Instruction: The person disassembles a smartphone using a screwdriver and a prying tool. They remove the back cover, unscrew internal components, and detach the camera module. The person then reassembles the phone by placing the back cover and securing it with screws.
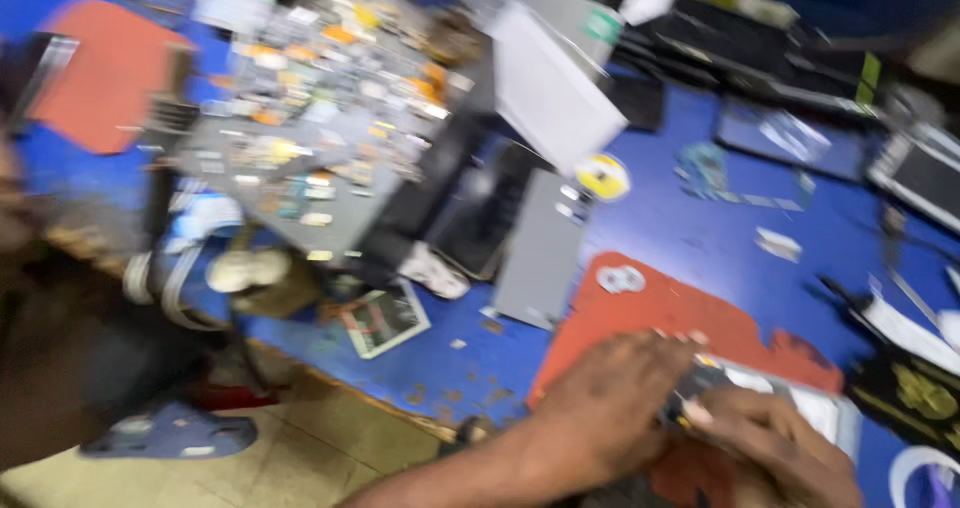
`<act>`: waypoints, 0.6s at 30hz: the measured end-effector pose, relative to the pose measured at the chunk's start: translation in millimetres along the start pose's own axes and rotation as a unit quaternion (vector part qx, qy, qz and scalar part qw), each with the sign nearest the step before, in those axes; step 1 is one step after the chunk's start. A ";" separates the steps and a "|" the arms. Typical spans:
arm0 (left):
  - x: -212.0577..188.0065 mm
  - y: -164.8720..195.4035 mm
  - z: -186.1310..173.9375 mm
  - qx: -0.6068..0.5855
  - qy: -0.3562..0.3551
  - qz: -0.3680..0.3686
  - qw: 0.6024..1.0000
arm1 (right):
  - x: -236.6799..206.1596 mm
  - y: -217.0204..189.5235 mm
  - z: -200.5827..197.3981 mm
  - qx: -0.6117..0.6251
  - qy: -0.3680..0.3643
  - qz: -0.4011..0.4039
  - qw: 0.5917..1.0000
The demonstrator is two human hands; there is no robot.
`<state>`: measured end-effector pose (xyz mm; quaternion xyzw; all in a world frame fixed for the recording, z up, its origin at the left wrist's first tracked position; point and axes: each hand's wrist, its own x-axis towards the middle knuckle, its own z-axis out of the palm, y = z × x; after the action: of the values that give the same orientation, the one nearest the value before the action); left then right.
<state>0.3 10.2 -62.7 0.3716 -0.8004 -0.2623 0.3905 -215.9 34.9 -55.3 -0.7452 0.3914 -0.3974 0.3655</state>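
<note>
The view is motion-blurred. Both my hands are at the bottom right, over a red mat point(640, 313) on the blue tabletop point(690, 223). My left hand point(610, 408) reaches in from the lower left, its fingers curled over the dark end of a flat phone-like device point(795, 396) with a pale silver face. My right hand point(775, 448) lies next to it, fingertips pressed on the same device. Whether a small tool sits between the fingers is lost in the blur.
A grey tray of several small parts point(300, 118) fills the upper left, with a white box point(550, 88), a grey slab point(540, 253) and dark phones point(480, 208) beside it. A round yellow-and-white roll point(603, 176) lies mid-table. Another person point(50, 368) and a blue sandal point(170, 433) are at the left edge.
</note>
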 end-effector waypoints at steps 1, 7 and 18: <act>-2.3 -1.1 -3.0 0.007 -0.012 -0.001 1.000 | 4.9 5.0 1.8 -0.065 -0.005 -0.029 0.997; -6.3 -10.5 1.6 0.012 -0.062 -0.017 0.998 | 19.0 28.0 1.1 -0.140 -0.011 -0.100 0.985; -1.5 -7.7 0.9 0.019 -0.024 0.016 0.999 | 5.6 27.2 13.2 -0.112 0.087 -0.072 0.987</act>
<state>3.2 7.0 -69.3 0.3600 -0.8199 -0.2500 0.3684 -210.1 21.5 -82.4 -0.7703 0.4094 -0.4394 0.2145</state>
